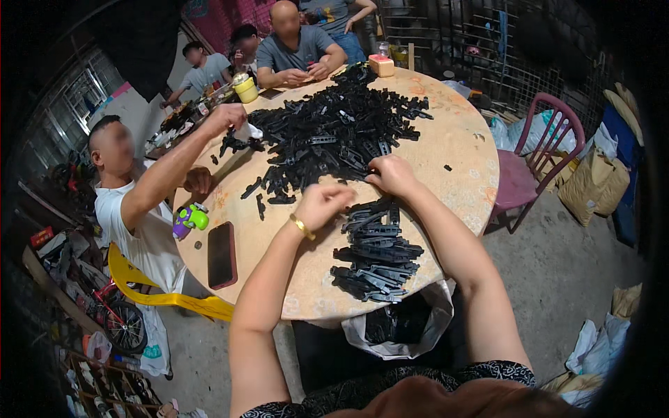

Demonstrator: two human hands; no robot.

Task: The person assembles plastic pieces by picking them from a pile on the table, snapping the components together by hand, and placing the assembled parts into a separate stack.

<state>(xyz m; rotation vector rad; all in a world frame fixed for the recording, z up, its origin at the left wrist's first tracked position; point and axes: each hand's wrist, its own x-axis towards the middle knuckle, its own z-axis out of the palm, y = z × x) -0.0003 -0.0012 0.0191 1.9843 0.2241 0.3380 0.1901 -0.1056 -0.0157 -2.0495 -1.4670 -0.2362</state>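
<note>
Black slotted plastic strips [320, 132], heaped loosely over the middle and far side of the round table [453, 181], with smaller stacked rows [380, 244] of the same strips between the forearms [460, 251], down to the near edge. Right hand [395, 175] at the near fringe of the heap, fingers bent inward, touching or nearly touching the strips; cannot tell whether clamped on one. Left hand [326, 207] just left of the farthest row, fingers close together but blurred; cannot tell, either, whether gripping anything.

Likeliest trouble: the lowest row, right at the table edge above an open white sack [439, 322]. One brush from a forearm or a careless push from behind, and possibly a spill into the sack or onto the floor [557, 279]. Next worry: tangling. Strips crossed at every angle in the heap, hence a risk of dragging out neighbours when pulling one, and of knocking the farthest row askew. Rows close together, too, with uneven ends, so perhaps easily mixed by a wide sweep. Gold-coloured bracelet [302, 226] above the left hand, maybe apt to snag on a projecting end.

Over on the left, a co-worker's hand [226, 117] with a white object [249, 131] beside the heap: a possible slide of loose strips toward the phone [222, 254] from pulling on both sides at once.
</note>
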